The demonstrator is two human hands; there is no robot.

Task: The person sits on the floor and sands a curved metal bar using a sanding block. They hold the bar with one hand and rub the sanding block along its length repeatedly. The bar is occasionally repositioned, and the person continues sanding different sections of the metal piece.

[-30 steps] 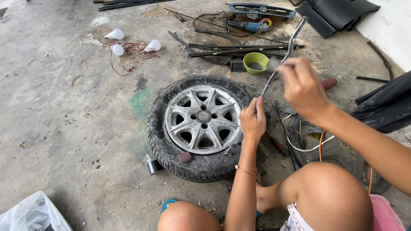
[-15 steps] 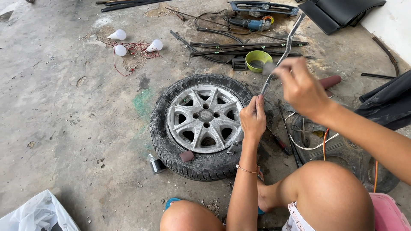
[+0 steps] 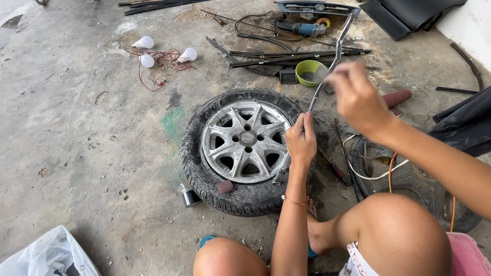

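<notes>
Left hand (image 3: pixel 300 139) is closing around the lower end of a long thin metal strip (image 3: pixel 332 61), fingers wrapped tight on it just above the tyre's edge. Right hand (image 3: pixel 355 94) is gripping the same strip higher up, blurred with motion, holding what looks like a small pale piece against the metal; cannot tell what the piece is. The strip is slanting up and away from both hands, its far end reaching over the tools beyond.

Judging progress: the strip is being rubbed or cleaned along its middle; the upper stretch past the right hand looks untouched so far, so the work seems part way at most. How clean the lower part is cannot be read.

Directly below the left hand, a car wheel (image 3: pixel 243 151) with a silver alloy rim is lying flat on the concrete floor (image 3: pixel 76 153). A small dark block (image 3: pixel 225 186) is sitting on its tyre, nearer than the left wrist.

Just beyond the right hand: a green bowl (image 3: pixel 310 72), then dark metal rods (image 3: pixel 296 55) and a blue power tool (image 3: pixel 302 28). Below the right forearm, pliers (image 3: pixel 364 158) and a white cable (image 3: pixel 376 174) are lying on a black mat. Far left of the hands, three white bulbs (image 3: pixel 163 53) on red wire. Near left corner, a plastic bag (image 3: pixel 48 255).
</notes>
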